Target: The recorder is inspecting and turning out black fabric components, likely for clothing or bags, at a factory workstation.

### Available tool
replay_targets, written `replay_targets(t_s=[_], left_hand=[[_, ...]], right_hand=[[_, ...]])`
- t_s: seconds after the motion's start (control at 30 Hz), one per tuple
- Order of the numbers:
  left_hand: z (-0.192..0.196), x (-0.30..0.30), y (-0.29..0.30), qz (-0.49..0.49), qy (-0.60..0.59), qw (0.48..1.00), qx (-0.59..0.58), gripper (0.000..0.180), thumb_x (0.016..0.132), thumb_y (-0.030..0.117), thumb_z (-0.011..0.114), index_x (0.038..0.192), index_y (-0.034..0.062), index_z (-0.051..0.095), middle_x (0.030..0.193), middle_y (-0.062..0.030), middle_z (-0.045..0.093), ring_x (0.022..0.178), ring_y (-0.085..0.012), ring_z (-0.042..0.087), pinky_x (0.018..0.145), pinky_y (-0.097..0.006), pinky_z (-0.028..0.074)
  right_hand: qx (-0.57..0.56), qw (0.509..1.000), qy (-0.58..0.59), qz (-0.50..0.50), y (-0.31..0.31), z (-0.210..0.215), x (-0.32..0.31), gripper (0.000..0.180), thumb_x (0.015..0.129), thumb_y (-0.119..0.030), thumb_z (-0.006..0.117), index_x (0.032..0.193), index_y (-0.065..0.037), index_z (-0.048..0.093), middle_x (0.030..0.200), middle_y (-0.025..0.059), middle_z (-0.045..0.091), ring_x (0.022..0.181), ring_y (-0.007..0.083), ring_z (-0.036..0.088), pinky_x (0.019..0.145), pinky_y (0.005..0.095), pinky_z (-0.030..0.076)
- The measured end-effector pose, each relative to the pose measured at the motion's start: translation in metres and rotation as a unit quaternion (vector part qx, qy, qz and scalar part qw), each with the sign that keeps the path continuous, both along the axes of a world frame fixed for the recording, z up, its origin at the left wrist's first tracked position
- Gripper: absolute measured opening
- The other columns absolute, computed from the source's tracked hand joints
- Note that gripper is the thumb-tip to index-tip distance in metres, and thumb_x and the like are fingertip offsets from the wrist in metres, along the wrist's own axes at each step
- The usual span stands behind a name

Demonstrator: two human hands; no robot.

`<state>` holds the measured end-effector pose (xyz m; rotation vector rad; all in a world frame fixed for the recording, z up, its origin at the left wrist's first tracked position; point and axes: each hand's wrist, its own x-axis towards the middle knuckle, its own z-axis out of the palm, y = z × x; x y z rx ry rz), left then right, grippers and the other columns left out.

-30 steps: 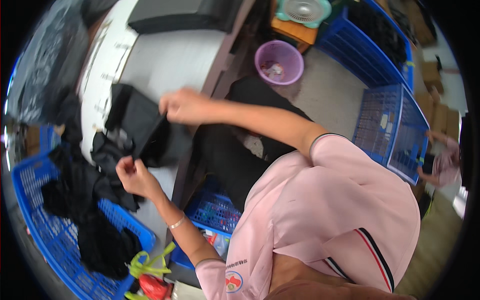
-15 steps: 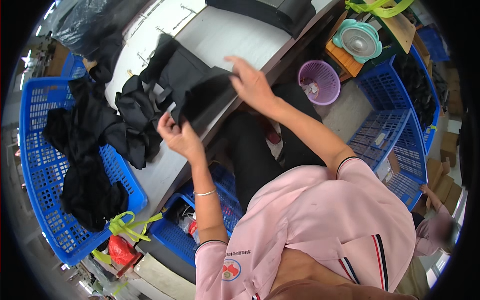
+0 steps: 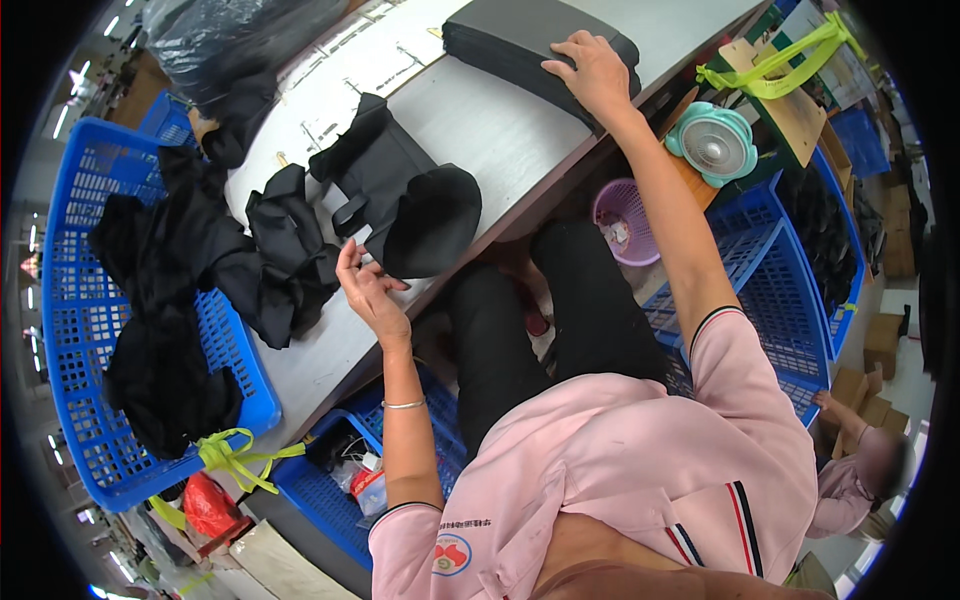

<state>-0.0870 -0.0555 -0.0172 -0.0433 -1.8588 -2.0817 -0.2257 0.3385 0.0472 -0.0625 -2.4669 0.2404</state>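
Observation:
A black fabric piece [image 3: 432,215], its near end opened into a rounded flap, lies on the pale worktable [image 3: 325,375]. Beside its near left edge, my left hand [image 3: 375,295] is open with fingers loosely bent and apart; whether a fingertip touches the cloth I cannot tell. Farther right, my right hand [image 3: 597,75] rests with spread fingers on top of a neat stack of black fabric pieces [image 3: 510,45]. To the left of the flap, a crumpled heap of black cloth [image 3: 285,245] trails across the table into a blue basket [image 3: 85,330].
A purple bin [image 3: 625,225] and a small teal fan [image 3: 712,145] are right of the table. Blue crates [image 3: 775,300] stand on the right, a person [image 3: 860,480] beyond them. Another blue basket [image 3: 320,500] sits below the table edge. Dark plastic wrap [image 3: 220,50] lies far left.
My right hand has let go of the black fabric piece and moved up and right onto the stack. The piece now lies on the table, and my left hand has come off it.

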Motion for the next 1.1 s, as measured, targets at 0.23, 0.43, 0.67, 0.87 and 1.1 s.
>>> replay_targets(t_s=[0.23, 0.43, 0.67, 0.87, 1.1], left_hand=[[0.007, 0.005, 0.004, 0.05, -0.012, 0.999, -0.003, 0.052, 0.105, 0.035, 0.044, 0.138, -0.0041, 0.048, 0.123, -0.015, 0.055, 0.081, -0.0128, 0.057, 0.057, -0.022, 0.049], [0.042, 0.06, 0.04, 0.16, 0.101, 0.973, -0.134, 0.044, 0.099, 0.023, 0.052, 0.134, -0.0039, 0.053, 0.128, -0.0131, 0.059, 0.093, -0.0162, 0.056, 0.075, -0.027, 0.051], [0.036, 0.096, 0.101, -0.273, -0.139, 0.939, 0.158, 0.089, 0.097, 0.069, 0.048, 0.157, 0.0066, 0.03, 0.157, -0.0117, 0.037, 0.14, -0.0267, 0.044, 0.114, -0.042, 0.034], [0.017, 0.108, 0.092, -0.415, -0.207, 0.828, 0.316, 0.103, 0.075, 0.081, 0.06, 0.144, 0.0058, 0.047, 0.143, -0.0114, 0.054, 0.134, -0.0279, 0.051, 0.108, -0.047, 0.047], [0.045, 0.124, 0.1, -0.335, -0.165, 0.836, 0.401, 0.072, 0.082, 0.044, 0.08, 0.134, 0.001, 0.055, 0.131, -0.0185, 0.062, 0.12, -0.0327, 0.062, 0.103, -0.047, 0.053]], right_hand=[[-0.156, 0.986, -0.007, 0.056, 0.007, 0.032, 0.007, 0.034, 0.091, -0.041, 0.069, 0.097, -0.008, 0.077, 0.095, 0.008, 0.069, 0.091, 0.0317, 0.067, 0.083, 0.0421, 0.053], [-0.001, 0.971, 0.235, 0.053, -0.064, 0.029, 0.097, 0.014, 0.083, -0.015, 0.078, 0.084, -0.006, 0.067, 0.09, 0.0056, 0.063, 0.074, 0.0265, 0.064, 0.064, 0.0363, 0.053], [-0.216, 0.944, -0.024, 0.25, -0.147, 0.015, 0.255, 0.009, 0.094, -0.006, 0.062, 0.101, 0.0, 0.059, 0.13, 0.022, 0.061, 0.104, 0.0392, 0.065, 0.087, 0.0439, 0.052], [-0.442, 0.773, -0.269, 0.367, -0.137, 0.017, 0.322, 0.016, 0.105, -0.015, 0.05, 0.111, 0.0, 0.054, 0.136, 0.0201, 0.061, 0.11, 0.0366, 0.064, 0.094, 0.0383, 0.05], [-0.493, 0.749, -0.289, 0.336, -0.114, 0.02, 0.336, 0.015, 0.103, -0.015, 0.054, 0.104, 0.0, 0.058, 0.12, 0.0134, 0.066, 0.092, 0.0227, 0.064, 0.087, 0.0306, 0.05]])
